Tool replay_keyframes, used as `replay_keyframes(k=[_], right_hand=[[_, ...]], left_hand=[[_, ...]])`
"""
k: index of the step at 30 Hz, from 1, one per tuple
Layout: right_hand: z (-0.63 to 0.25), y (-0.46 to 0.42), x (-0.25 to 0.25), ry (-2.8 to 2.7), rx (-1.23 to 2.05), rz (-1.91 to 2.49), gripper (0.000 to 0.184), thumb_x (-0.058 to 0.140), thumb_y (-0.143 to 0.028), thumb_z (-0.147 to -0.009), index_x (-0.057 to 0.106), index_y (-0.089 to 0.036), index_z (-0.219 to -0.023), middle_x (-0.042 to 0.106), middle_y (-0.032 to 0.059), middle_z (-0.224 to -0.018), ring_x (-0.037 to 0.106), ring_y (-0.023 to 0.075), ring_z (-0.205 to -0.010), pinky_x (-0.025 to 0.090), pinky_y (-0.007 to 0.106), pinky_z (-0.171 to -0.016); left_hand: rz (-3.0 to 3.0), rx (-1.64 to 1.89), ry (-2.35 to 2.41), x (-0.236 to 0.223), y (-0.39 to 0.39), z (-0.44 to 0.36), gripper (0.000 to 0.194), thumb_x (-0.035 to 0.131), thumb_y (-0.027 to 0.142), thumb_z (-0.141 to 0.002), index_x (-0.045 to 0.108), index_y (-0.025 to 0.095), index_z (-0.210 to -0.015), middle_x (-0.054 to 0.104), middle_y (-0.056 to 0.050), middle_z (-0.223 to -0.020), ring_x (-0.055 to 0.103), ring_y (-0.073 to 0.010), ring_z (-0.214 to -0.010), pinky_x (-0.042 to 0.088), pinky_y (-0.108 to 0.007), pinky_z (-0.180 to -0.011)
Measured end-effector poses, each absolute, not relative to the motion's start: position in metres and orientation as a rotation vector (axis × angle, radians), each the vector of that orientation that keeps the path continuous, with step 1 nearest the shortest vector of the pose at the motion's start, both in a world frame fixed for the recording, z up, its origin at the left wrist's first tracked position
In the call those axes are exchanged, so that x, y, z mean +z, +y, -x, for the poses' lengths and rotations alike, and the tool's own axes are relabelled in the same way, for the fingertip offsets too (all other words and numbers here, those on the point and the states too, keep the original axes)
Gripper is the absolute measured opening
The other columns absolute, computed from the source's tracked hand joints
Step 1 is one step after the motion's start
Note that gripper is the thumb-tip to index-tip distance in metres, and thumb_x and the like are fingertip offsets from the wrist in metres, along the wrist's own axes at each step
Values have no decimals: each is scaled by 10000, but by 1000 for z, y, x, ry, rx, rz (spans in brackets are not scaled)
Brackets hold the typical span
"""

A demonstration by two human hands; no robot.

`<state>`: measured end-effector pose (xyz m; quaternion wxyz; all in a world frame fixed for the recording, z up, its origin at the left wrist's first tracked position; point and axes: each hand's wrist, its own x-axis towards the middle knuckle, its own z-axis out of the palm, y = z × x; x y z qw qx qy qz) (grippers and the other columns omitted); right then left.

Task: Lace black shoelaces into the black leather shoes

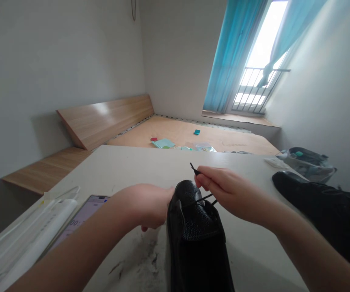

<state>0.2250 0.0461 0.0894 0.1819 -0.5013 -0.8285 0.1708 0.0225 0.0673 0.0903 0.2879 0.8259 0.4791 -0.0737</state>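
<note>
Black pebbled-leather shoe is standing on end just below the right hand, whose closed fingers are pinching a thin black lace near its tip; the left hand is gripping the shoe, fingers mostly hidden. Any loosening pinch is risking the lace slipping free.

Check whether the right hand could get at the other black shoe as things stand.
Probably yes: the right hand sits near that black shoe, nothing visible between them, though it now pinches a lace.

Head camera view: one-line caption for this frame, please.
Left hand steadies a black leather shoe; right hand pinches its lace at a pale table.
</note>
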Motion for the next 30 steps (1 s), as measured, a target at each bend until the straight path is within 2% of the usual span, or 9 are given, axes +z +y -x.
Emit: replay_keyframes(k=[2, 5, 8, 12, 14, 17, 22, 25, 30], right_hand=[[-222, 47, 86, -2375, 507, 1405, 226, 371, -307, -997, 511, -234, -835, 616, 14, -755, 539, 187, -696, 336, 319, -623], [-220, 46, 85, -2389, 517, 1395, 217, 378, -321, -997, 525, -230, -865, 614, 21, -749, 542, 189, -693, 335, 317, -617], [-220, 45, 86, -2389, 556, 1388, 226, 377, -326, -994, 521, -229, -851, 597, 15, -732, 536, 185, -686, 334, 312, -612], [-218, 46, 85, -2353, 642, 1437, 244, 377, -335, -985, 494, -235, -797, 562, -2, -706, 513, 183, -675, 337, 311, -618], [-218, 50, 80, -2307, 658, 1464, 230, 380, -311, -976, 500, -233, -796, 579, 15, -766, 528, 201, -756, 358, 329, -683], [-219, 59, 68, -2244, 671, 1500, 197, 405, -278, -954, 529, -223, -810, 592, 57, -880, 521, 236, -896, 358, 370, -791], [-227, 82, 44, -2138, 967, 1519, 228, 453, -331, -945, 552, -216, -775, 560, 7, -746, 503, 183, -714, 407, 340, -700], [-230, 92, 32, -1989, 1132, 1489, 259, 460, -391, -964, 587, -190, -860, 599, 15, -836, 554, 174, -770, 451, 347, -741], [-230, 99, 21, -1713, 1326, 1437, 344, 462, -477, -966, 593, -161, -931, 633, 50, -955, 601, 189, -870, 465, 383, -816]], left_hand=[[-2181, -336, 1219, 87, 70, -24, 470, 515, 169, -706, 665, 222, -1148, 747, -52, -755, 619, -201, -481, 406, -259, -467], [-2220, -387, 1211, 85, 78, -25, 356, 489, 133, -680, 708, 215, -948, 745, -66, -820, 645, -215, -662, 375, -250, -518], [-2205, -359, 1209, 82, 86, -25, 221, 470, 184, -725, 689, 190, -756, 734, -74, -786, 651, -227, -721, 400, -264, -565], [-2101, -273, 1236, 79, 90, -27, 272, 407, 226, -787, 670, 180, -839, 743, -83, -862, 679, -210, -718, 456, -260, -576], [-2052, -268, 1221, 78, 88, -30, 280, 396, 239, -803, 659, 182, -878, 746, -77, -854, 678, -192, -664, 463, -245, -545], [-2071, -255, 1236, 77, 86, -32, 239, 437, 273, -799, 655, 177, -800, 739, -83, -794, 658, -201, -643, 443, -252, -534], [-2163, -169, 1345, 78, 89, -31, 294, 429, 301, -793, 668, 167, -688, 708, -88, -735, 624, -224, -663, 399, -286, -564], [-2217, -88, 1400, 80, 90, -31, 363, 387, 358, -831, 662, 159, -701, 698, -100, -732, 608, -233, -660, 379, -301, -570], [-2236, -16, 1368, 73, 94, -33, 375, 417, 392, -836, 700, 146, -833, 720, -153, -983, 647, -279, -857, 459, -335, -733]])
